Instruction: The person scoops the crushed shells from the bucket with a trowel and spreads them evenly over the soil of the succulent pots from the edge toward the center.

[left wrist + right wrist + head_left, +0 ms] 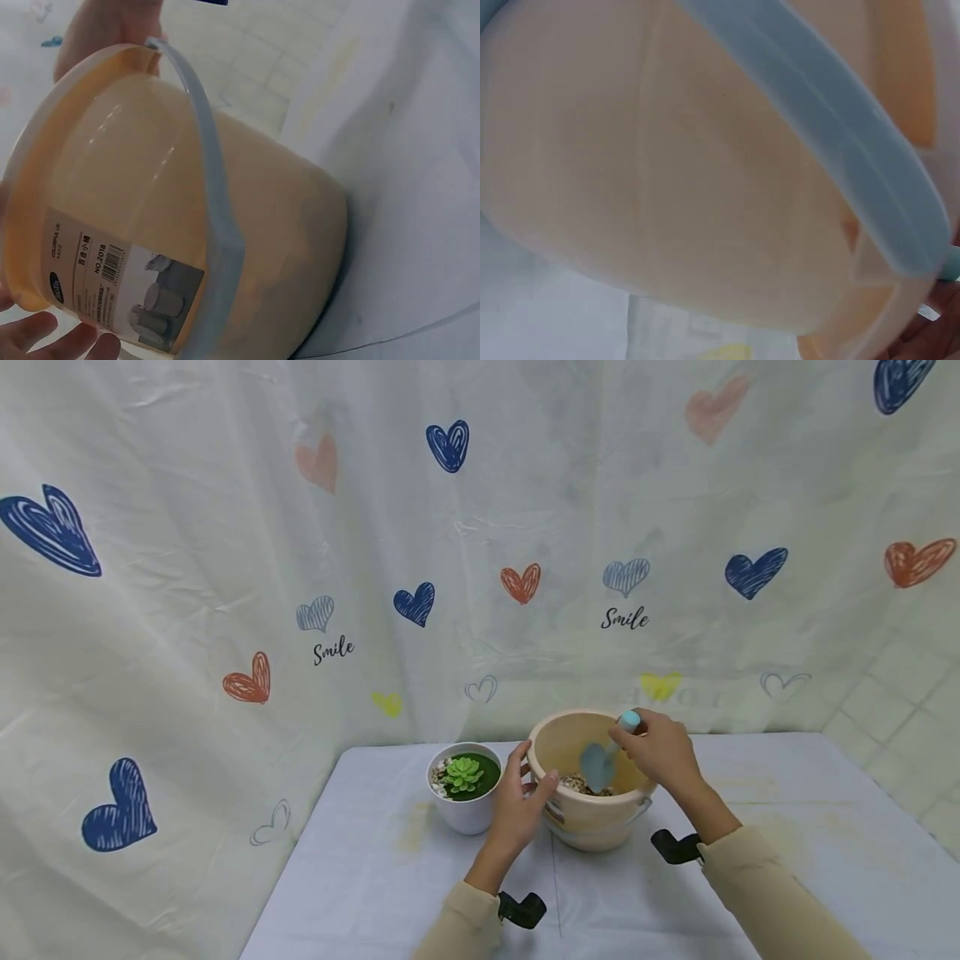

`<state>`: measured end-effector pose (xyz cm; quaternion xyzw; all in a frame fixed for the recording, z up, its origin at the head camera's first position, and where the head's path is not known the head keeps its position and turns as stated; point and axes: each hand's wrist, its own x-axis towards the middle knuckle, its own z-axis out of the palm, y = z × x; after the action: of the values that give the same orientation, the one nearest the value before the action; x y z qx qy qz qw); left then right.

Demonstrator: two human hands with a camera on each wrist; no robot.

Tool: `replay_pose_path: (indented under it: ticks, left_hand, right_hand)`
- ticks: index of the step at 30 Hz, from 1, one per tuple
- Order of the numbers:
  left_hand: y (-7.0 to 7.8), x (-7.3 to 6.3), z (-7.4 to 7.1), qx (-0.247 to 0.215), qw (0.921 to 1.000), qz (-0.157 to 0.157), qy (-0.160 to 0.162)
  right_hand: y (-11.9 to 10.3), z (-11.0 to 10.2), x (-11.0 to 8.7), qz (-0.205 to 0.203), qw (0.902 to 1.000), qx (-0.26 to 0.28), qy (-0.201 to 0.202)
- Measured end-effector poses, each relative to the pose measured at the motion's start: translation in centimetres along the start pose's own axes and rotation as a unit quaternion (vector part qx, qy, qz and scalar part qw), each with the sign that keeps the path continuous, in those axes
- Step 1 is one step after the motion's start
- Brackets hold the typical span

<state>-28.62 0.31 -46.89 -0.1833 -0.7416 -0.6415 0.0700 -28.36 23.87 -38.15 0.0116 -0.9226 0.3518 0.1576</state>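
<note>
A cream plastic bucket (588,835) stands on the table, with a light blue-grey handle (204,142) hanging down its side. My left hand (516,806) holds it by the left of its rim, thumb at the front edge and fingers round the side. A printed label (112,277) shows on the bucket near those fingertips. In my right hand (663,750) is a small blue trowel (597,767), gripped by its handle over the bucket's right rim. The trowel's blade points down inside, just above mottled pebbly material (576,783) at the bottom.
Left of the bucket, close to my left hand, stands a white pot (461,817) with a green succulent (462,773) and pale stones. A white cloth covers the table (360,877). Behind it hangs a white curtain (555,510) printed with hearts.
</note>
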Motion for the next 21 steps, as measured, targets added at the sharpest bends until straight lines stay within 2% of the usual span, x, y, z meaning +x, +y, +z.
replay_pose_path:
  ticks: [5,12,21]
  left_hand:
    - [-0.8,0.3,0.4,-0.021,0.9998,0.0,0.004]
    - [-1.6,0.0,0.5,-0.035,0.9994,-0.009,-0.001]
    - [-1.7,0.2,0.5,-0.025,0.9995,-0.015,-0.013]
  right_hand:
    - [0.0,1.2,0.2,-0.02,0.9991,-0.038,0.0]
    - [0.2,1.7,0.3,-0.037,0.9983,-0.044,-0.012]
    - [0.0,1.1,0.8,-0.016,0.998,-0.032,-0.052]
